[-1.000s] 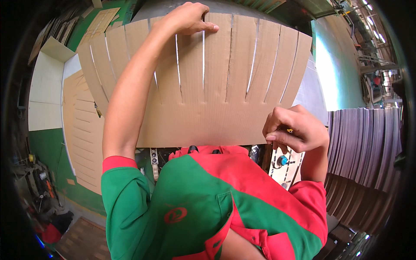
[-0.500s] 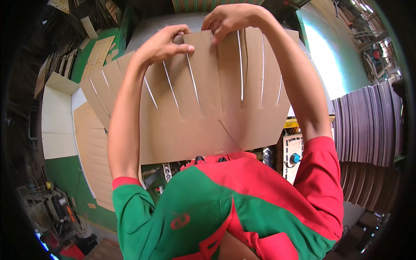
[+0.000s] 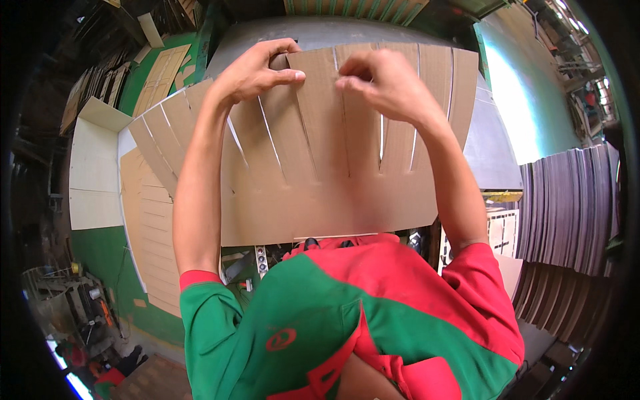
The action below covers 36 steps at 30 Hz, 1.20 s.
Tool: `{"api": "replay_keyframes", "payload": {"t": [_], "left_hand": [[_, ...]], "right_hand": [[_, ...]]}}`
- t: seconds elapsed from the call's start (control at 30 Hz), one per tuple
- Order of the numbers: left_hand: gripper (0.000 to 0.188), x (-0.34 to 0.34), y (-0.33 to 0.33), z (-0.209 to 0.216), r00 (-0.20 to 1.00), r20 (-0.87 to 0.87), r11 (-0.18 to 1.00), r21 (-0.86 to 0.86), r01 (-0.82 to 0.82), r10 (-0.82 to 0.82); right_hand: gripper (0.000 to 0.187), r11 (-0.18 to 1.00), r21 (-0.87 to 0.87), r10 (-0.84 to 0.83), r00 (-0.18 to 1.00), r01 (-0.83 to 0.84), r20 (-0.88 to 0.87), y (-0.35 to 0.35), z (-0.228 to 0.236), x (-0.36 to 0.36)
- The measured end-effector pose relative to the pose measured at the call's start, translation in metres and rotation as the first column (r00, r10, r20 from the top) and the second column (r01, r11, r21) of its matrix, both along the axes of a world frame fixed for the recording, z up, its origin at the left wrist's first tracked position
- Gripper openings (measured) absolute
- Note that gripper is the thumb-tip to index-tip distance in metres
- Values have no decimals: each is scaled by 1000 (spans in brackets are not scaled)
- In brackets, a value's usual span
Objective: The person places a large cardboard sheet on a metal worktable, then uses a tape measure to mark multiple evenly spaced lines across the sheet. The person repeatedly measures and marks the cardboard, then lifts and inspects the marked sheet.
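Observation:
A brown cardboard sheet (image 3: pixel 293 210) with long slits cut from its far edge lies in front of me. The slits divide that side into several flaps. My left hand (image 3: pixel 260 72) grips the far edge left of the middle, thumb on top and fingers curled behind one flap. My right hand (image 3: pixel 390 83) is above the flaps just right of the middle, with thumb and fingers pinched together. Anything in that pinch is too small to make out. A thin pale strip (image 3: pixel 337 237) lies along the sheet's near edge, by my shirt.
Beneath the sheet is a grey machine table (image 3: pixel 493 143). At left, more slit cardboard (image 3: pixel 153 227) lies beside a white panel (image 3: pixel 97 173). A tall stack of sheets (image 3: pixel 567 207) stands at right. Tools and clutter (image 3: pixel 80 300) are on the lower left.
My right hand has come off the far edge and moved right and nearer, over the flaps. The left hand keeps its grip. A thin strip in the sheet's middle is gone from there.

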State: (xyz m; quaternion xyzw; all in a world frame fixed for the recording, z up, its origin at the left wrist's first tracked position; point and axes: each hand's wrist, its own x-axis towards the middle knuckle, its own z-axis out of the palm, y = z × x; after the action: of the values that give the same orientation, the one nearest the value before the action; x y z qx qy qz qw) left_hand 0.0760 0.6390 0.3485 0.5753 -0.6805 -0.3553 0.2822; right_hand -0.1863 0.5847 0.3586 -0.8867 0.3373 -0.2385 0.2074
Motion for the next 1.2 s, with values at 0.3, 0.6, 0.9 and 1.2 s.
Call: {"api": "replay_keyframes", "payload": {"t": [0.3, 0.6, 0.9, 1.2], "left_hand": [[38, -2, 4, 3, 999, -16, 998, -54, 40, -41], [36, -3, 3, 5, 998, 30, 997, -55, 52, -51], [33, 5, 6, 9, 994, 113, 1000, 13, -12, 11], [49, 11, -8, 5, 966, 259, 1000, 17, 12, -16]], "right_hand": [[26, 760, 647, -120, 964, -65, 237, 7, -17, -7], [21, 798, 603, -245, 907, -11, 341, 19, -43, 0], [19, 870, 493, -269, 863, 26, 427, 31, -45, -27], [15, 665, 654, 57, 897, -362, 438, 55, -22, -64]]}}
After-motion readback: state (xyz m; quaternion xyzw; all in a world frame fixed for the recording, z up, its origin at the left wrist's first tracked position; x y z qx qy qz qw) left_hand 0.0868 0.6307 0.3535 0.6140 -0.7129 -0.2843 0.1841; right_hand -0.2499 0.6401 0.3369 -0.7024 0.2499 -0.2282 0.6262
